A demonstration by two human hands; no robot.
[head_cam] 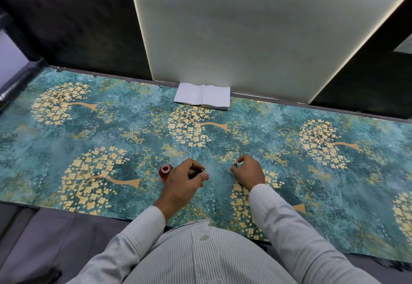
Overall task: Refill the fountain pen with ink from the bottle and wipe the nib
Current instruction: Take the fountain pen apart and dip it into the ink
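Note:
My left hand (186,177) is curled round a dark pen part (196,173), whose thin metal tip shows near my thumb. A small gap of table away, my right hand (247,171) pinches another small dark pen piece (235,164) with a reddish end between thumb and fingers. The two pieces are apart. The ink bottle (165,171), red with a pale open mouth and no cap, stands just left of my left hand, partly hidden behind it.
A folded stack of white tissues (202,96) lies at the far edge of the teal, flower-patterned table (111,123), against a pale upright panel (256,27). The table's near edge runs just in front of my body.

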